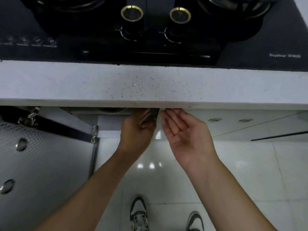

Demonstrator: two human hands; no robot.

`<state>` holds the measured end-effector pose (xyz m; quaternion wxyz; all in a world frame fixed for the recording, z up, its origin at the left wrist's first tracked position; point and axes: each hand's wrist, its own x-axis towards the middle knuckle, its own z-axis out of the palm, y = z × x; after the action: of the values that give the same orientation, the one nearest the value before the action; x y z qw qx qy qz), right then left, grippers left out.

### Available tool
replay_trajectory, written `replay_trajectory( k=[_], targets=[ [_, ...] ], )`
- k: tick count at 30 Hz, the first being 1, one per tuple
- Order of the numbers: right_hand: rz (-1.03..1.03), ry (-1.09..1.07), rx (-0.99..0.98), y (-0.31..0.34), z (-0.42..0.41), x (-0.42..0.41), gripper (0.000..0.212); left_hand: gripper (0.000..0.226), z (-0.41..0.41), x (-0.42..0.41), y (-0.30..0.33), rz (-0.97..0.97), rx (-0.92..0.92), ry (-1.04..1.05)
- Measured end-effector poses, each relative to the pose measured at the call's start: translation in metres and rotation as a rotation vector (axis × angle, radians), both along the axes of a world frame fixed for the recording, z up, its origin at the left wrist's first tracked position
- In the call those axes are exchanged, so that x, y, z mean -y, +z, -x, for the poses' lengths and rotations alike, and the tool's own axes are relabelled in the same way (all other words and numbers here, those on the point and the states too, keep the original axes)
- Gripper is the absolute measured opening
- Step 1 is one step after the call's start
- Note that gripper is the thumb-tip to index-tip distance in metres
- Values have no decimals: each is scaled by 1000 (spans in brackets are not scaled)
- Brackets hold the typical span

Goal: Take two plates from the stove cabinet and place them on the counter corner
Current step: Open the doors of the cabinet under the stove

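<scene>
Left hand (pixel 136 129) reaches deepest under the surface (pixel 150 84), its grip curled on something dark, unidentifiable; right hand (pixel 185 130) waits beside it, palm up, fingers relaxed. Plates lie hidden inside the cabinet ahead.

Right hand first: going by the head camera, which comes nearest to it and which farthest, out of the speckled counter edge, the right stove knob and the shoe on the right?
From the right hand:
1. Speckled counter edge, just above the fingertips.
2. Shoe on the right, on the floor tiles below the wrist.
3. Right stove knob, at the top on the black hob beyond the counter.
</scene>
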<state>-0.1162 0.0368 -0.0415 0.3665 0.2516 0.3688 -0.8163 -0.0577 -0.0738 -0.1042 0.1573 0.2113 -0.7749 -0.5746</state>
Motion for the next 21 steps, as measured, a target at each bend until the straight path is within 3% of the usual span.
replay_trajectory(
  k=[7,10,13,17,21],
  targets=[
    [80,-65,27,6,-2,-5,24,51,7,-4,3,-58,-40,-27],
    [99,-51,19,8,-4,-6,25,39,4,-6,2,-56,-53,-27],
    [114,-51,15,10,-5,-5,25,44,3,-6,3,-56,-44,-22],
    [134,-72,20,12,-6,-3,26,20,4,-8,3,-62,-49,-42],
    [147,-87,29,11,-10,-1,29,17,0,-8,5,-47,-61,-47]
  ],
)
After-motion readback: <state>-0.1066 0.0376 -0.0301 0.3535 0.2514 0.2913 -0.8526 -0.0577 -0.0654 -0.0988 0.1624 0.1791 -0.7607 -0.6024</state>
